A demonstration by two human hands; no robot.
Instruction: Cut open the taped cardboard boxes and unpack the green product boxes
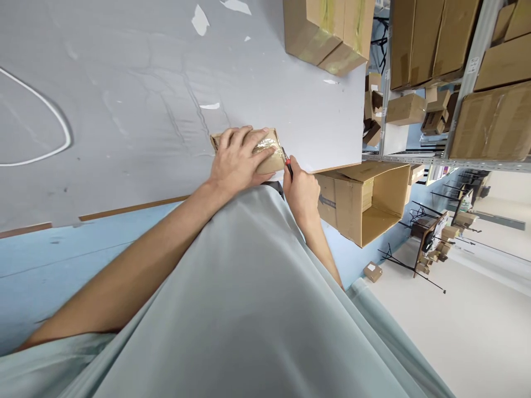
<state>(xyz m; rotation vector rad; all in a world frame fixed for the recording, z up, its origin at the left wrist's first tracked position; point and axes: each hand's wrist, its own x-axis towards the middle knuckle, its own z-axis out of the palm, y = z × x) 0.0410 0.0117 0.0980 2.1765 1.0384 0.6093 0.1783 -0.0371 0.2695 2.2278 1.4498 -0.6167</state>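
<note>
A small cardboard box (271, 160) with shiny clear tape lies on the grey tabletop close to my body. My left hand (238, 157) is spread over its top and grips it, covering much of the left side. In my right hand (302, 190) is a box cutter (288, 165) with a red and black handle, held in closed fingers. Its tip touches or nearly touches the box's right end; the exact contact is too small to tell.
White paper scraps (201, 21) and a white cable (62, 124) lie on the grey table (136, 138). Taped cartons (327, 33) stand at its far right. An open carton (352, 199) sits beyond the right edge, near shelving (464, 83) loaded with boxes.
</note>
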